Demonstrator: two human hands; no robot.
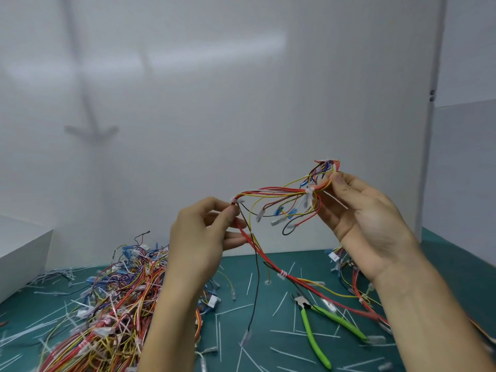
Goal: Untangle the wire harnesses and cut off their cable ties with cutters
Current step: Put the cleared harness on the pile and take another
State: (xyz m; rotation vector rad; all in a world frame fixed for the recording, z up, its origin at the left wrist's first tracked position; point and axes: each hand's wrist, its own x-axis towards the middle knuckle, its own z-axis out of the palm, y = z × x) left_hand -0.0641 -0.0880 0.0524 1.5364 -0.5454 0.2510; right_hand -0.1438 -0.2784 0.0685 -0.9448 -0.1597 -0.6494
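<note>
Multicoloured wire harness (276,193) held above the mat, left hand (198,237) pinching it at a white cable tie (236,201), right hand (367,224) gripping its looped end; green-handled cutters (311,336) lie on matte green mat (268,264) among thin white tie offcuts (280,304), tangled harness pile (120,299) left, smooth white wall panels (241,89) behind.

A: Location type?
B: Workbench station, assembly workshop. Items: green cutting mat (241,264), lower frame; heap of wire harnesses (120,299), lower left; green-handled cutters (308,328), lower right; snipped cable ties (280,304), scattered; white partition panels (241,89), upper frame.
</note>
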